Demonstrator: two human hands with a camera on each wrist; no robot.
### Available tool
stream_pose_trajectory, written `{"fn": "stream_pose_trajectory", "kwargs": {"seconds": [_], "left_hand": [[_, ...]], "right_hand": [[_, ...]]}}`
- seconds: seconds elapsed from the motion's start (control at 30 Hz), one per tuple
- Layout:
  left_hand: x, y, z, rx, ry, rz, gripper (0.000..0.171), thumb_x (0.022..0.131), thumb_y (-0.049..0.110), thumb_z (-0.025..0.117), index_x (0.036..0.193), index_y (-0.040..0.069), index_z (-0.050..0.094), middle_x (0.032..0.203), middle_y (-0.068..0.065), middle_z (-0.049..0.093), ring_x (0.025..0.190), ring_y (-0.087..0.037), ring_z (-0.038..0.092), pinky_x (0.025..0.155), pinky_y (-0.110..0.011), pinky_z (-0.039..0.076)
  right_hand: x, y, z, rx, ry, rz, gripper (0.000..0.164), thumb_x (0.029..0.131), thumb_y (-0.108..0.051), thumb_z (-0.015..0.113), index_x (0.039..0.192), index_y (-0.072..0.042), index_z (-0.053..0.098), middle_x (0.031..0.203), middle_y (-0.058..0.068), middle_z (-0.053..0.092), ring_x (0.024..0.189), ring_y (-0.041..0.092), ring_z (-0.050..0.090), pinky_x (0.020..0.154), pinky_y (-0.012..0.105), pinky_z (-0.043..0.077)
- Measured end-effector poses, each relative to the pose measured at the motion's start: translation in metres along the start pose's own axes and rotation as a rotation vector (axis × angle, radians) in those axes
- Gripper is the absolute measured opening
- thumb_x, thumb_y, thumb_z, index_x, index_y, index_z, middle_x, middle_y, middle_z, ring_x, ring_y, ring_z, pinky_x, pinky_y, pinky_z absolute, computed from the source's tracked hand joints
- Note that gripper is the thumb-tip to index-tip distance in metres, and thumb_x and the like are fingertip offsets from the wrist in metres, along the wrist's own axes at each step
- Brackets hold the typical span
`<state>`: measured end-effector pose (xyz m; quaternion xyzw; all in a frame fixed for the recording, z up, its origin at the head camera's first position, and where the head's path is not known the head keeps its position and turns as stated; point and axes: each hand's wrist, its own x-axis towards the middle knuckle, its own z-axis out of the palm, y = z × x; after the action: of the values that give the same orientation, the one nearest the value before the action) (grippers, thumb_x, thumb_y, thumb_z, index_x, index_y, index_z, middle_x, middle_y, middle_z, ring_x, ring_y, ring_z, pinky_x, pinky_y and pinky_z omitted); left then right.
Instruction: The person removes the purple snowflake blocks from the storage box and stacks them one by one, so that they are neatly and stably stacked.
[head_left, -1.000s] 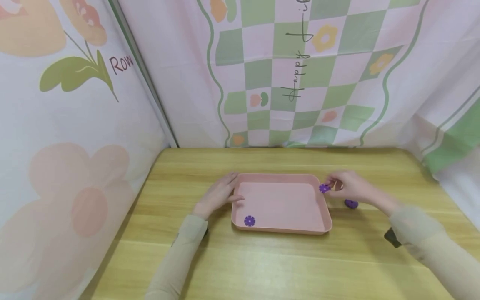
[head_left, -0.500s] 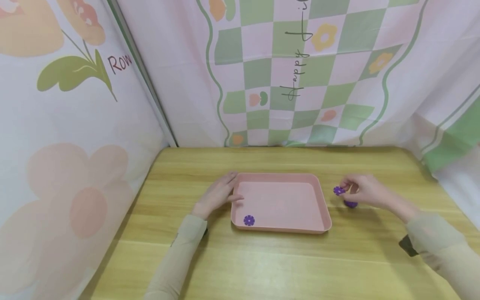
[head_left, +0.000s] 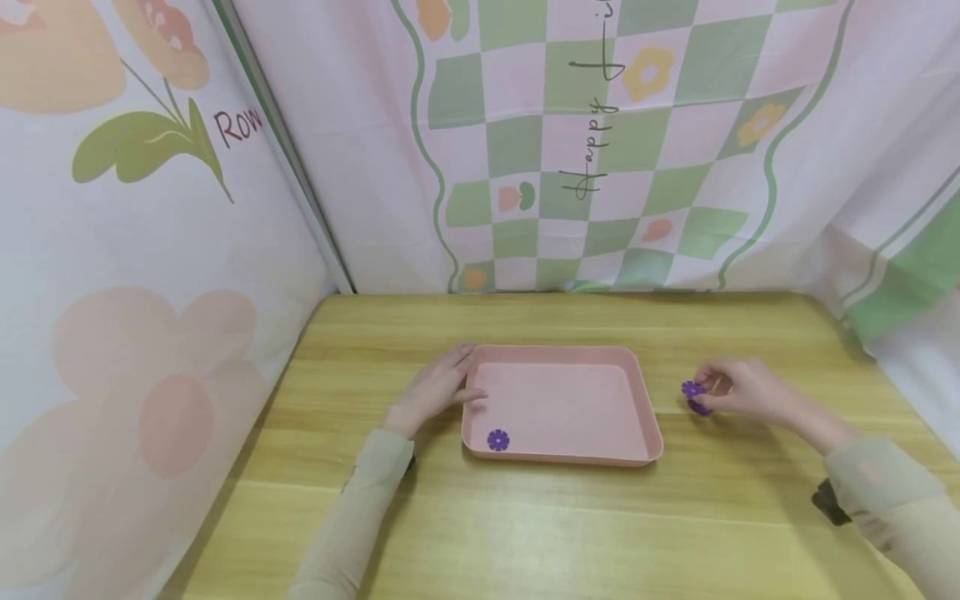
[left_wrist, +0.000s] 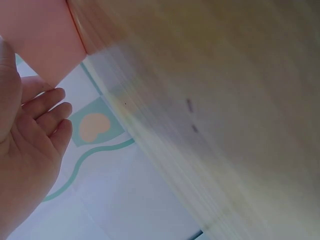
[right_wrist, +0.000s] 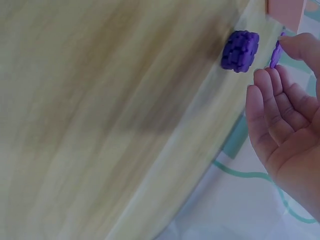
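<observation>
A pink rectangular tray [head_left: 562, 354] lies on the table, a purple notched plastic disc [head_left: 498, 440] in its near-left corner. My left hand [head_left: 433, 392] rests on the tray's left rim, fingers loosely extended along the outside and thumb reaching over the inside. To the right of the tray, my right hand [head_left: 746, 389] pinches another purple notched disc [right_wrist: 276, 54] between thumb and fingertips. Just beneath it in the head view is a short stack of purple discs [right_wrist: 240, 51] on the table; the held disc and fingers partly cover this stack there.
The wooden table [head_left: 555, 533] meets a checkered, flower-printed curtain [head_left: 592, 167] at the back. Another printed curtain [head_left: 172, 333] borders its left side. A dark wrist strap [head_left: 831, 502] shows under the right sleeve.
My right hand has moved rightward and slightly nearer, from beside the tray's right rim to the purple stack, carrying the disc. The left hand and tray have stayed put.
</observation>
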<state>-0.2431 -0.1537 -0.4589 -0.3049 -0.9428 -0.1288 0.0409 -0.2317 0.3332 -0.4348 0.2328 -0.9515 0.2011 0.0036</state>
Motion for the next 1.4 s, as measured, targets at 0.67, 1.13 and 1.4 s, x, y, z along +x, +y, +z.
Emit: {"fn": "stream_pose_trajectory", "kwargs": {"seconds": [0.67, 1.13, 1.4], "left_hand": [[0.0, 0.001, -0.001, 0.006, -0.009, -0.002, 0.083, 0.091, 0.046, 0.065, 0.149, -0.005, 0.035, 0.156, -0.026, 0.036, 0.147, -0.038, 0.036, 0.123, -0.051, 0.032], [0.0, 0.0, -0.002, 0.007, -0.008, 0.003, 0.083, 0.091, 0.046, 0.065, 0.149, -0.005, 0.036, 0.156, -0.026, 0.036, 0.146, -0.038, 0.036, 0.123, -0.051, 0.032], [-0.001, 0.0, -0.001, 0.018, 0.003, 0.013, 0.083, 0.091, 0.048, 0.064, 0.148, -0.006, 0.037, 0.155, -0.026, 0.037, 0.146, -0.038, 0.037, 0.122, -0.051, 0.033]], "right_hand": [[-0.009, 0.012, 0.005, 0.005, -0.052, 0.068, 0.029, 0.078, -0.024, 0.083, 0.096, -0.007, 0.07, 0.088, 0.002, 0.073, 0.074, 0.01, 0.066, 0.068, 0.026, 0.059], [-0.012, 0.013, 0.007, 0.011, -0.049, 0.065, 0.027, 0.08, -0.023, 0.082, 0.097, -0.006, 0.069, 0.089, 0.003, 0.073, 0.074, 0.009, 0.066, 0.067, 0.023, 0.058], [-0.013, 0.012, 0.007, 0.009, -0.043, 0.047, 0.022, 0.082, -0.021, 0.08, 0.096, -0.008, 0.069, 0.088, 0.001, 0.072, 0.074, 0.006, 0.064, 0.066, 0.021, 0.056]]}}
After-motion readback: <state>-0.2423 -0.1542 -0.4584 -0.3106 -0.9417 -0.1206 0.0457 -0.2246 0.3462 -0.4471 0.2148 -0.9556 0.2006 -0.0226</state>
